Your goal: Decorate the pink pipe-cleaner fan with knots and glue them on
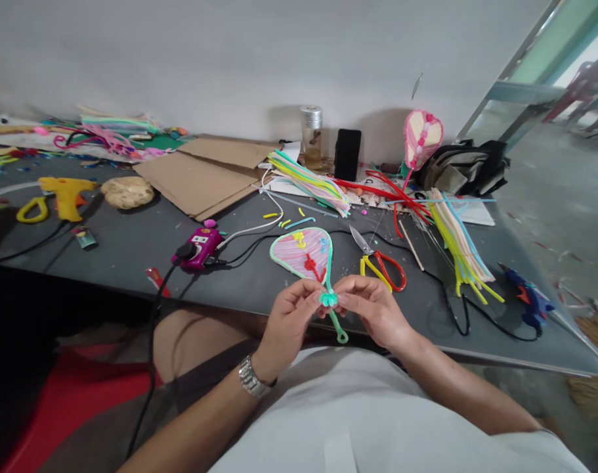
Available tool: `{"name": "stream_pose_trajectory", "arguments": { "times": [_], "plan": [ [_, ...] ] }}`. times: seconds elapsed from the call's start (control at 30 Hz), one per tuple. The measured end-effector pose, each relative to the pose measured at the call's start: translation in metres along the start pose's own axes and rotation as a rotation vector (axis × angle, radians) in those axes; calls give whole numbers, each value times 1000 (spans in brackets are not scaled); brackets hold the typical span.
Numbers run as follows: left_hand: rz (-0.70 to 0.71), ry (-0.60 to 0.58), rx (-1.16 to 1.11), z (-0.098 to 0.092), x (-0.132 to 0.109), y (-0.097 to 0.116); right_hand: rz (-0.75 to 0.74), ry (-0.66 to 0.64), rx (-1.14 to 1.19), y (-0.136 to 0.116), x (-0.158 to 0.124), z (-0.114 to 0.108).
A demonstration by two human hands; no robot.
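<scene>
Close to the table's front edge, my left hand (291, 315) and my right hand (375, 310) pinch a small scalloped green pipe-cleaner piece (328, 299) from either side. Just beyond them lies a heart-shaped pipe-cleaner fan (289, 253), striped pink and purple, with a green rim and small yellow, red and blue figures. Its green handle (341, 334) runs under my fingers and ends in a loop on my side. Whether the green piece touches the handle I cannot tell. Scissors (396, 272) with red and yellow handles lie open beyond my right hand.
A purple power socket (198, 249) with black cables sits left of the fan. Pipe-cleaner bundles (311, 184) lie behind, with another bundle (463, 243) at right. Glue guns (65, 194) (530, 299) rest at both sides. Cardboard (214, 171), a jar (311, 138) and a phone (347, 154) are by the wall.
</scene>
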State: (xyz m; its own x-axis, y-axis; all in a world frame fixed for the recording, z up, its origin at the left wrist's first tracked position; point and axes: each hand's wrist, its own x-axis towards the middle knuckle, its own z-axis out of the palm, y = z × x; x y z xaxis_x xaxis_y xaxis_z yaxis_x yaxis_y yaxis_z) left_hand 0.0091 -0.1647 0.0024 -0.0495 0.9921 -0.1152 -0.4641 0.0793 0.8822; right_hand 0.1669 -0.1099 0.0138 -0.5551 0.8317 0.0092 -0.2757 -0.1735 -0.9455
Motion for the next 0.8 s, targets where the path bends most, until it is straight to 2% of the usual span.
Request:
{"name": "stream_pose_trajectory", "arguments": {
  "times": [0.4, 0.6, 0.8],
  "plan": [
    [-88, -34, -110, 4, 1, 0, -22, -100, -22, -1, 0, -2],
    [-154, -18, -139, 8, -2, 2, -121, -57, -231, 4, -2, -5],
    [-195, -3, -151, 9, -4, 3, -180, -45, -310, 5, 0, -7]
  ]
}}
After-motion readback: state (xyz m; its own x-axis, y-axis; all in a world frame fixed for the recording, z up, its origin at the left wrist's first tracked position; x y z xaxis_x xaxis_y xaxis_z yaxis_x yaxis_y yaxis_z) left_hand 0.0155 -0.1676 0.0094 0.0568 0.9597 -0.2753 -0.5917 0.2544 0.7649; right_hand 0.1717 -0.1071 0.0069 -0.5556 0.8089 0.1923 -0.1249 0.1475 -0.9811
